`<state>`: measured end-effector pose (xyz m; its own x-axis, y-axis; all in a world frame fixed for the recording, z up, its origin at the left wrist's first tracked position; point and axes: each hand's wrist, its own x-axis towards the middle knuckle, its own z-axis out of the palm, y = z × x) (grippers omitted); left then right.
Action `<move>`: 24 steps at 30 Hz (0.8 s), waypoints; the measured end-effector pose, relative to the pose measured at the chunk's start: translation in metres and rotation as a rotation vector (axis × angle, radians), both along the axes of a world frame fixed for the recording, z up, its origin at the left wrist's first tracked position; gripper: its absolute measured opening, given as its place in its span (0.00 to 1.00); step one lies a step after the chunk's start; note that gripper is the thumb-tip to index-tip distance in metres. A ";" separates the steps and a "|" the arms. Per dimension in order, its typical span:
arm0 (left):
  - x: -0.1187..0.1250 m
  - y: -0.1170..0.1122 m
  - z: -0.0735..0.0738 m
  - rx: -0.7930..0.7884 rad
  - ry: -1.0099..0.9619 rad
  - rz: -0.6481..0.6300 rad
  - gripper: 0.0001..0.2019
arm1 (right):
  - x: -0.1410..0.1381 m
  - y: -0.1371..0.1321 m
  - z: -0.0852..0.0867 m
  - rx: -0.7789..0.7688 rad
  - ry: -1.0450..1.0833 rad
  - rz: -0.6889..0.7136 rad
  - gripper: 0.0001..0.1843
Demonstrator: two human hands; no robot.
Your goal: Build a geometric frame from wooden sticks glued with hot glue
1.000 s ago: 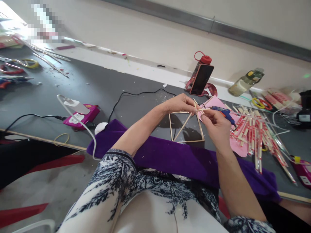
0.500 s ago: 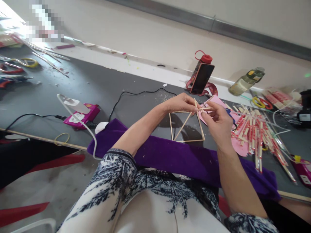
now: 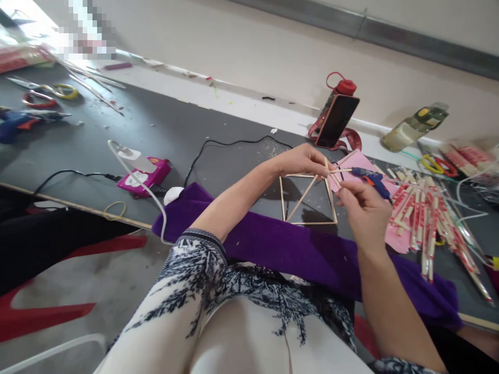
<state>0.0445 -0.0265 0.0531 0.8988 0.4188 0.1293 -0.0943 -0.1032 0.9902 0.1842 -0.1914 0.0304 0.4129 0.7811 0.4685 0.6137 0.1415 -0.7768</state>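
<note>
My left hand [image 3: 307,160] pinches thin wooden sticks, which look like chopsticks, where they meet at its fingertips. My right hand [image 3: 366,210] is closed, thumb and fingers gripping the lower end of a short slanting wooden stick [image 3: 334,179] that reaches up to the left fingertips. Below the hands, a four-sided frame of wooden sticks [image 3: 310,223] with a diagonal stick [image 3: 301,200] across it lies on the grey table. Just beyond the right fingers a blue glue gun [image 3: 370,177] with an orange trigger rests on pink paper [image 3: 364,160].
Chopsticks in red-and-white wrappers [image 3: 423,213] are heaped at right. A phone [image 3: 337,122] leans on a red-capped bottle; another bottle [image 3: 415,127] tilts against the wall. Purple cloth [image 3: 284,239] covers the front edge. A magenta power strip [image 3: 144,176], scissors [image 3: 42,91] and a second glue gun [image 3: 19,122] are left.
My right hand has drawn back toward lower right, away from my left fingertips, uncovering the glue gun. The whole view has shifted slightly.
</note>
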 end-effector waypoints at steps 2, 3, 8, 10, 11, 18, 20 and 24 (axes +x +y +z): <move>0.000 0.000 -0.001 -0.014 -0.007 -0.004 0.05 | -0.007 -0.005 -0.006 -0.147 0.003 0.063 0.12; 0.001 0.000 -0.002 -0.020 -0.008 -0.004 0.05 | -0.010 -0.006 -0.009 -0.210 0.020 0.100 0.12; 0.000 0.000 -0.004 -0.038 -0.017 -0.012 0.05 | -0.024 0.001 -0.016 -0.329 0.112 0.191 0.16; 0.000 0.001 -0.004 -0.036 -0.027 -0.018 0.06 | -0.026 0.004 -0.016 -0.360 0.111 0.214 0.17; 0.001 0.001 -0.005 -0.036 -0.031 -0.017 0.06 | -0.027 0.005 -0.017 -0.372 0.110 0.221 0.17; 0.001 0.001 -0.004 -0.078 -0.018 -0.024 0.05 | -0.034 0.011 -0.016 -0.375 0.123 0.237 0.15; 0.001 0.001 -0.004 -0.059 -0.028 -0.024 0.04 | -0.036 0.012 -0.015 -0.362 0.134 0.242 0.14; 0.000 0.002 -0.005 -0.033 -0.026 -0.026 0.04 | -0.037 0.015 -0.013 -0.341 0.137 0.250 0.13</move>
